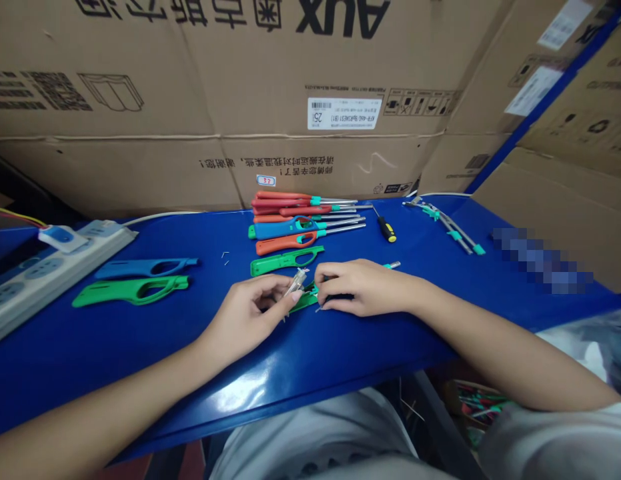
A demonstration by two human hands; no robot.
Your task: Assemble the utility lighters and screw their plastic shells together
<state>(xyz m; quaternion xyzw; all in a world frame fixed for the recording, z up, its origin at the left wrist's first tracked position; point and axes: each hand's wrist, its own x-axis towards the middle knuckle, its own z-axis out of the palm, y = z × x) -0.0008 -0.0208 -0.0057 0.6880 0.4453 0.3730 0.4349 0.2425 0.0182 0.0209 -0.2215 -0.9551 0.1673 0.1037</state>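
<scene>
Between the thumb and fingers of my left hand (255, 305) is a small clear fuel tank with a metal top (297, 280), tilted upward. My right hand (363, 287) is closed just right of it, its fingertips pinched over a green lighter casing (305, 301) low on the table. What those fingertips hold is hidden; a thin metal bit shows under them. Past my right hand, a metal tube with a teal piece (393, 265) sticks out. Behind my hands lies another green casing half (287, 261).
Several red, orange and blue stick lighters (290, 212) lie stacked behind. A screwdriver (387, 229) and metal tubes with teal parts (445, 225) are right of them. Blue (146, 268) and green (133, 291) casings lie left, near a power strip (55, 263). Cardboard (230, 100) walls the back.
</scene>
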